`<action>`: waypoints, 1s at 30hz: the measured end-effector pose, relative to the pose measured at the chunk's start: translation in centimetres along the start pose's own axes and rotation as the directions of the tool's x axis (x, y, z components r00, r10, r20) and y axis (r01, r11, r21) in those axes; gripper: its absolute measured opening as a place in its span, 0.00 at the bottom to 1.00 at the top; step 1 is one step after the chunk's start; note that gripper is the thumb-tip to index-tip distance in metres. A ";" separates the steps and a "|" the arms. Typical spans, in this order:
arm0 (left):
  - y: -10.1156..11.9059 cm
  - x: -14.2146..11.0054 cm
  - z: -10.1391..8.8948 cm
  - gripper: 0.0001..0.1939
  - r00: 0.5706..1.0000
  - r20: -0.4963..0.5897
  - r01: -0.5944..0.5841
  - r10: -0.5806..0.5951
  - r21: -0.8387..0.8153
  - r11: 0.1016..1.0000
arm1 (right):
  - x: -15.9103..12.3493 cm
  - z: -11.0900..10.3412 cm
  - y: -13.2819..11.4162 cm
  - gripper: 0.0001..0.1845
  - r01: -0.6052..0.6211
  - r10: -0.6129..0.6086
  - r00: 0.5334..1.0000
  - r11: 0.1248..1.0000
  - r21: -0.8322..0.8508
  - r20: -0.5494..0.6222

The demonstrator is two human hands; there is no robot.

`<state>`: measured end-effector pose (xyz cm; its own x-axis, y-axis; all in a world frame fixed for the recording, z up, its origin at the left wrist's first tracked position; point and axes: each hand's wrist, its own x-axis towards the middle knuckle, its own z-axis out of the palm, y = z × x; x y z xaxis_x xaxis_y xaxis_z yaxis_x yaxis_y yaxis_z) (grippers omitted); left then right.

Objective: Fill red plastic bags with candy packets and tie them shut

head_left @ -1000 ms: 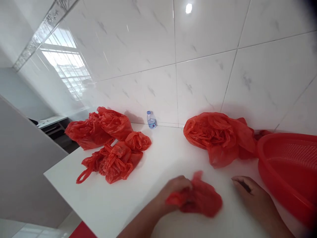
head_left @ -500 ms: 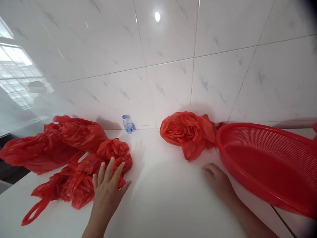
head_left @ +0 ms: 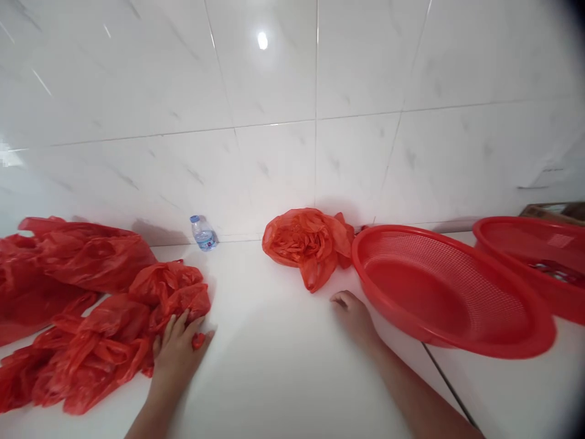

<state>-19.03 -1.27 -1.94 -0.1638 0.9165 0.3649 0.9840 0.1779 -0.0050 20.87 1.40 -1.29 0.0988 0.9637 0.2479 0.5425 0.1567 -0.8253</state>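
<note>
My left hand (head_left: 177, 350) lies on the right end of a heap of crumpled red plastic bags (head_left: 107, 347). Its fingers bend over the plastic, and a bit of red bag shows between thumb and forefinger. My right hand (head_left: 354, 314) rests on the white tabletop (head_left: 269, 360) with its fingers curled in; I see nothing in it. It is just left of a red plastic basket (head_left: 411, 292) with mesh walls. Near the wall, beyond my right hand, a bunched red plastic bag (head_left: 308, 244) touches the basket's left side.
A small water bottle (head_left: 203, 234) stands by the tiled wall (head_left: 274, 158). More red bags (head_left: 91, 253) lie at the far left. Another red basket (head_left: 543, 244) with some items inside is at the right. A dark seam (head_left: 450, 387) crosses the tabletop.
My view has turned to the right, bringing the second basket into sight. The left hand has come down from above the bags onto them, its fingers closing. The right hand stays curled beside the basket.
</note>
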 end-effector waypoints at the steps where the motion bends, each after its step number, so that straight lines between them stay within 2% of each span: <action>1: -0.1 0.0 0.1 0.24 1.000 -0.007 0.005 -0.006 -0.008 1.000 | 0.0 0.0 0.0 0.08 0.008 -0.008 1.000 1.000 -0.002 -0.008; 6: -0.2 0.2 0.3 0.24 1.000 -0.022 0.006 -0.007 -0.063 0.998 | -0.1 0.0 0.4 0.08 0.040 -0.041 0.999 0.998 -0.053 -0.012; 13: 0.1 -0.3 -0.3 0.24 0.999 -0.015 0.031 -0.033 -0.130 0.991 | -0.3 0.0 1.3 0.09 0.067 -0.068 0.998 0.993 -0.102 -0.007; 20: 0.2 -0.6 -0.6 0.24 0.998 0.035 0.048 -0.042 -0.186 0.981 | -2.0 0.2 1.5 0.17 0.078 -0.088 0.995 0.981 -0.177 -0.048; 23: 0.1 -0.7 -0.8 0.22 0.999 0.027 0.031 -0.026 -0.216 0.976 | -2.8 0.5 1.1 0.19 0.127 -0.137 0.990 0.959 -0.254 -0.021; 30: 0.4 -1.2 -1.2 0.19 1.000 0.010 0.030 -0.029 -0.256 0.966 | -4.0 1.4 -0.4 0.16 0.299 -0.274 0.954 0.857 -0.419 0.121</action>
<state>-18.40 -2.72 -1.25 -0.1925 0.9148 0.3552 0.9636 0.1079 0.2444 19.12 -2.24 -2.66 -0.1552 0.9028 0.4011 0.8444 0.3320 -0.4204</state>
